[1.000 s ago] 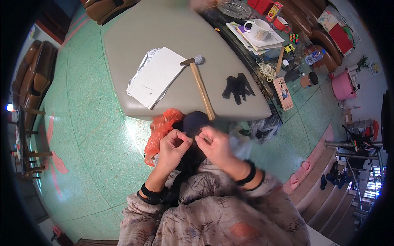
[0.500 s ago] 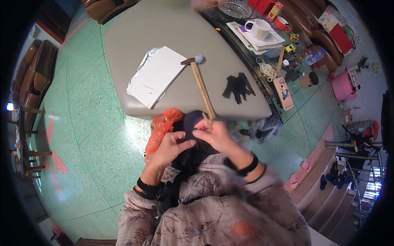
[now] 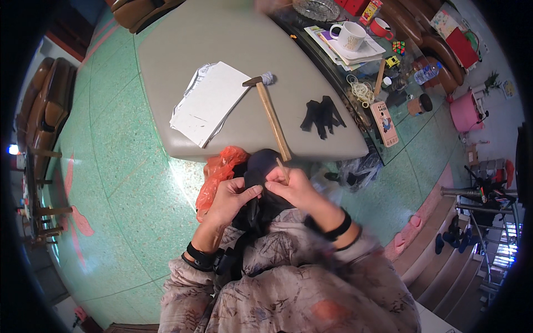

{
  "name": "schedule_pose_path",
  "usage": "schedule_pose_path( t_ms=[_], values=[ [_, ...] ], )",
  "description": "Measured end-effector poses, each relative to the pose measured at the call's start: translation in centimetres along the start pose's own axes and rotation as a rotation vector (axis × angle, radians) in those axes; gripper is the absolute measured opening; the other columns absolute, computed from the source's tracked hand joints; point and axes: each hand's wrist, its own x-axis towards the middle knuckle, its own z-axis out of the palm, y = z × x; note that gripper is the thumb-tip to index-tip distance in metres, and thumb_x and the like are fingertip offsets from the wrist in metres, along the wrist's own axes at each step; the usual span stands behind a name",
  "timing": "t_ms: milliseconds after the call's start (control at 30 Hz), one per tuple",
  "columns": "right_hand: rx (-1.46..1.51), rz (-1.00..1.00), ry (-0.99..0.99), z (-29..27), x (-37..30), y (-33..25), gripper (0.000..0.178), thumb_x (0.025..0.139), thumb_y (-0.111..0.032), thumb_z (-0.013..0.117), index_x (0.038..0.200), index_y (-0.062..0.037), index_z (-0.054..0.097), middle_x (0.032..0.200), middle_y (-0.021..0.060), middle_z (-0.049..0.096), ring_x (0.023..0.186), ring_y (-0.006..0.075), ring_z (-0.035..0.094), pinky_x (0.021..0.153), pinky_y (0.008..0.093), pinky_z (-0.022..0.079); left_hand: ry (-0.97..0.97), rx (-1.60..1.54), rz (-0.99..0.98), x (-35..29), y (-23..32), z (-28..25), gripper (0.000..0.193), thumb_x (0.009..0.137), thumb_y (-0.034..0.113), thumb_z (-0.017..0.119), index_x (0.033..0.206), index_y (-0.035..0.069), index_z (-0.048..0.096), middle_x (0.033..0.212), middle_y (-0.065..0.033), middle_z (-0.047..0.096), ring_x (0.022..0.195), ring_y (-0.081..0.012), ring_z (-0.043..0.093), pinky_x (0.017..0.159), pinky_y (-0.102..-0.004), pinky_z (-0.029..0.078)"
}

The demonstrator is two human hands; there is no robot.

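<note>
Above my lap, my left hand [image 3: 226, 201] pinches the edge of a dark piece of cloth-like material [image 3: 262, 162] between thumb and fingers. My right hand [image 3: 291, 187] grips the same piece close by, thumb tip near the left thumb. A thin wooden stick [image 3: 281, 165] pokes up from the fingers of that hand; its lower end is hidden. More black material hangs below the hands. Just beyond, a hammer [image 3: 270, 115] with a wooden handle lies on the grey padded seat [image 3: 222, 33], between a white stack of sheets [image 3: 214, 102] and several black strips [image 3: 323, 116].
An orange plastic bag [image 3: 214, 180] sits left of my hands, and a clear plastic bag [image 3: 358, 171] lies on the right. The glass table [image 3: 347, 91] bears a white mug [image 3: 350, 36], coiled cord [image 3: 361, 90] and a phone [image 3: 384, 125]. Steps [image 3: 438, 266] descend at the right.
Both hands have shifted slightly around the dark material. The wooden stick now stands out more clearly above the right hand.
</note>
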Motion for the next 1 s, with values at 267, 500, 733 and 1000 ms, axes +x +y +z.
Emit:
schedule_pose_path(
  t_ms=[267,500,733,1000],
  values=[
    [-0.106,-0.087,0.036,1.1,-1.0,-1.6,0.017,0.085,-0.012,0.063,0.084,0.0043,0.057,0.076,0.006,0.064,0.072,0.0086,0.059,0.065,0.0248,0.047,0.06,-0.049,0.09,-0.2,0.0,0.6,0.01,0.086,0.01,0.063,0.085,0.0,0.062,0.076,0.0004,0.061,0.068,-0.0054,0.053,0.063,-0.0206,0.044],
    [0.245,0.257,-0.19,0.2,-0.6,-2.2,0.014,0.081,-0.014,0.062,0.077,-0.0022,0.056,0.068,0.0034,0.059,0.055,0.0055,0.047,0.042,0.022,0.03,0.098,-0.126,0.115,-0.2,-0.6,1.0,0.01,0.088,0.01,0.058,0.089,0.001,0.061,0.078,0.0007,0.061,0.071,-0.0069,0.055,0.066,-0.0216,0.044],
    [0.454,0.472,-0.066,1.2,-1.0,-1.9,0.015,0.081,-0.015,0.052,0.073,-0.0036,0.054,0.06,0.0045,0.053,0.042,0.0029,0.034,0.036,0.0193,0.02,0.169,0.073,0.22,-0.4,-1.2,1.5,0.013,0.088,0.01,0.06,0.093,-0.003,0.061,0.081,-0.0012,0.062,0.073,-0.0066,0.053,0.068,-0.0213,0.044],
    [0.27,0.31,-0.229,-0.9,-1.2,0.6,0.014,0.085,-0.012,0.054,0.079,0.0002,0.058,0.073,0.0073,0.061,0.044,0.0018,0.037,0.037,0.0196,0.023,0.104,-0.123,0.004,-0.1,-1.3,0.2,0.014,0.085,0.012,0.065,0.091,-0.001,0.064,0.082,-0.0007,0.063,0.073,-0.0062,0.054,0.068,-0.0213,0.044]
  ],
)
